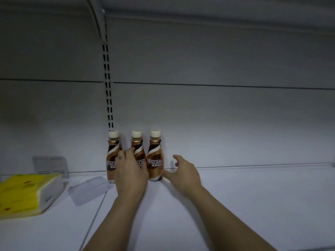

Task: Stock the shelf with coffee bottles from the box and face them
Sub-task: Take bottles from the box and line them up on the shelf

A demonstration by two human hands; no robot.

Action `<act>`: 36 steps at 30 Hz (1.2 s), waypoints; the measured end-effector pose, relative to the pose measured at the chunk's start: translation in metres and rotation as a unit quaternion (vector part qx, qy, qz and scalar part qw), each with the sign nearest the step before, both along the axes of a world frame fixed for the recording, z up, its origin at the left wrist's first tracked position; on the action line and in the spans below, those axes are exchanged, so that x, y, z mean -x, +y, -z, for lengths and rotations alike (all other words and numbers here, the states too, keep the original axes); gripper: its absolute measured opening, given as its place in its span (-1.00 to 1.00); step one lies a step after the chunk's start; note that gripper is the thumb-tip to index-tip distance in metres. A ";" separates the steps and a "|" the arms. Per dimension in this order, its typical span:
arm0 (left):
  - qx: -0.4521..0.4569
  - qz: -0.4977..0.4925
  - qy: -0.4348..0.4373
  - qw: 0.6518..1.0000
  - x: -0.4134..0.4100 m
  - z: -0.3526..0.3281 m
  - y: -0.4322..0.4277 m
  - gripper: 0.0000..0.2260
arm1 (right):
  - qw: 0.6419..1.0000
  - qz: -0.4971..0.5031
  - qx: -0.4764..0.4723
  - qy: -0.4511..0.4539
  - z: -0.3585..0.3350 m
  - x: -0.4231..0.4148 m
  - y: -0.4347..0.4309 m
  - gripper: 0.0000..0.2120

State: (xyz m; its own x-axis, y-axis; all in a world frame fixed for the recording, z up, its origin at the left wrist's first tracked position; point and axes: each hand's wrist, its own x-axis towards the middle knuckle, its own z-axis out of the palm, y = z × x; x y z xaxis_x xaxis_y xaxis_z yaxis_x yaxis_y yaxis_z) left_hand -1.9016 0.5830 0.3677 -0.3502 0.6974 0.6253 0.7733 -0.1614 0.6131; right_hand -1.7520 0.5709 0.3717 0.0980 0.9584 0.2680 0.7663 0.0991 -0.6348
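White shelf (235,205), dim light. Three coffee bottles are stood upright in a row at the back of the shelf, against the rear panel, labels turned forward: left bottle (112,153), middle bottle (138,147), right bottle (155,156). Pale caps on all three.

The left hand (130,174) is laid over the lower front of the middle bottle, its fingers (126,153) curled against the label and reaching into the gap toward the left bottle. Whether the bottle is truly gripped cannot be told; the palm side is hidden.

The right hand (184,173) is held open, fingers spread wide, nothing in it. Its thumb (167,173) is seen just beside the base of the right bottle; contact cannot be confirmed.

At far left a yellow tissue pack (25,192) is lying flat, a slip of white paper (88,189) beside it.
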 end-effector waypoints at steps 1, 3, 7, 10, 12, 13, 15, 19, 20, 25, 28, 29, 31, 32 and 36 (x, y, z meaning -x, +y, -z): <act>-0.002 0.010 0.003 1.000 -0.003 -0.002 -0.003 -0.56 | 1.000 0.005 -0.006 -0.021 -0.006 -0.008 -0.006 -0.20; -0.005 0.057 0.012 0.998 -0.015 -0.002 -0.010 -0.60 | 0.997 0.022 -0.023 -0.076 -0.016 -0.027 -0.019 -0.19; -0.017 0.195 0.109 0.974 -0.055 -0.002 -0.031 -0.61 | 0.985 0.076 -0.055 -0.147 -0.027 -0.075 -0.056 -0.23; 0.003 0.268 0.165 0.949 -0.089 -0.009 -0.046 -0.58 | 0.975 0.119 -0.064 -0.176 -0.026 -0.107 -0.085 -0.24; 0.019 0.307 0.183 0.934 -0.115 -0.015 -0.058 -0.55 | 0.970 0.145 -0.069 -0.183 -0.023 -0.129 -0.105 -0.24; 0.020 0.329 0.190 0.925 -0.129 -0.017 -0.065 -0.53 | 0.967 0.160 -0.068 -0.188 -0.021 -0.140 -0.116 -0.25; 0.016 0.375 0.204 0.904 -0.160 -0.016 -0.082 -0.51 | 0.958 0.194 -0.061 -0.201 -0.015 -0.165 -0.141 -0.24; 0.012 0.477 0.235 0.847 -0.231 -0.004 -0.124 -0.50 | 0.933 0.285 -0.018 -0.220 0.005 -0.228 -0.207 -0.23; 0.010 0.504 0.242 0.829 -0.251 0.001 -0.136 -0.49 | 0.925 0.309 -0.004 -0.219 0.012 -0.244 -0.227 -0.23; 0.021 0.609 0.309 0.731 -0.353 0.034 -0.211 -0.48 | 0.877 0.435 0.080 -0.190 0.052 -0.312 -0.339 -0.23; 0.033 0.663 0.350 0.661 -0.406 0.061 -0.263 -0.48 | 0.844 0.495 0.137 -0.157 0.082 -0.341 -0.403 -0.24; 0.042 0.679 0.359 0.639 -0.420 0.072 -0.279 -0.48 | 0.831 0.515 0.153 -0.147 0.093 -0.349 -0.423 -0.25; 0.055 0.704 0.376 0.600 -0.445 0.094 -0.310 -0.49 | 0.805 0.550 0.182 -0.129 0.114 -0.360 -0.460 -0.26; 0.060 0.713 0.388 0.581 -0.456 0.106 -0.325 -0.49 | 0.793 0.564 0.198 -0.116 0.125 -0.365 -0.478 -0.27; 0.114 0.741 0.430 0.504 -0.493 0.155 -0.376 -0.51 | 0.756 0.591 0.274 -0.063 0.178 -0.381 -0.537 -0.33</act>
